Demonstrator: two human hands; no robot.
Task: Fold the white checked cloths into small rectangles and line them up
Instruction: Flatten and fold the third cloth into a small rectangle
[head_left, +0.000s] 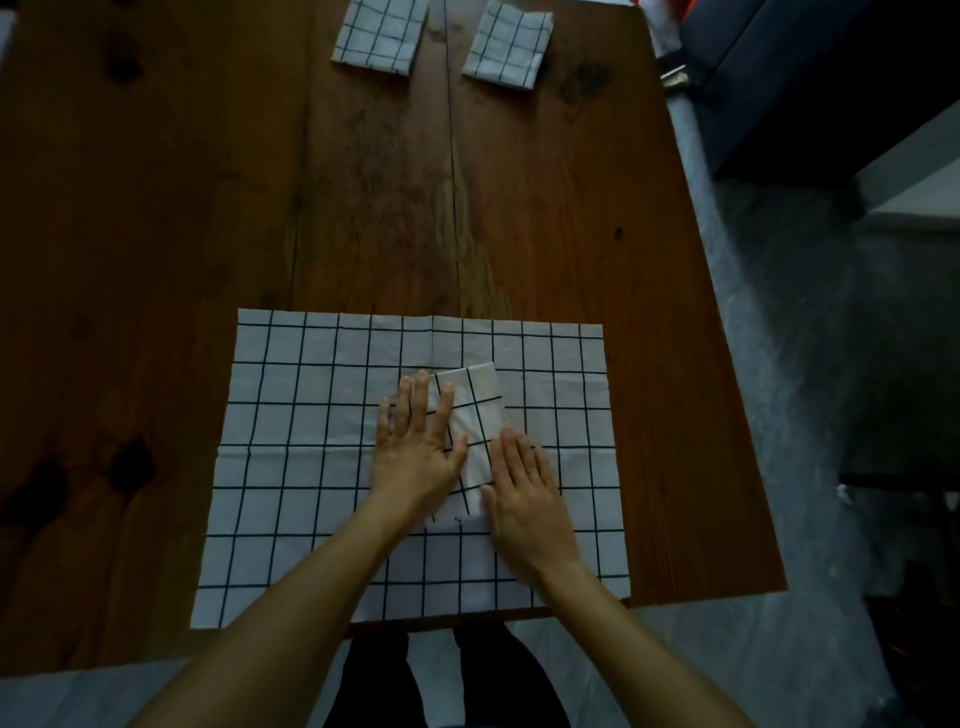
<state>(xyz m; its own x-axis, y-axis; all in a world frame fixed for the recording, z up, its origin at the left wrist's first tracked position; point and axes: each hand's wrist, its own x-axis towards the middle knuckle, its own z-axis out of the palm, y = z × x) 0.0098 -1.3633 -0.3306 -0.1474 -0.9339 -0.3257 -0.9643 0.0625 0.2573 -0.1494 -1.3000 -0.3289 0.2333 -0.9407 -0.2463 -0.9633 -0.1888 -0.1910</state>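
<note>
Left hand (415, 447) and right hand (524, 493) press a folded cloth (475, 415) flat.

A large white checked cloth (311, 441) lies spread flat on the near part of the brown wooden table (156, 208). On its middle lies a small folded white checked rectangle (475, 431). The left hand (415, 447) rests flat on the rectangle's left side, and the right hand (524, 493) on its near right corner. At the far edge of the table, two more folded checked cloths lie side by side, apart: one to the left (380, 34), one to the right (508, 44).

folded cloths (475, 415): 3 | unfolded cloth (291, 467): 1 | hands (415, 452): 2
</note>
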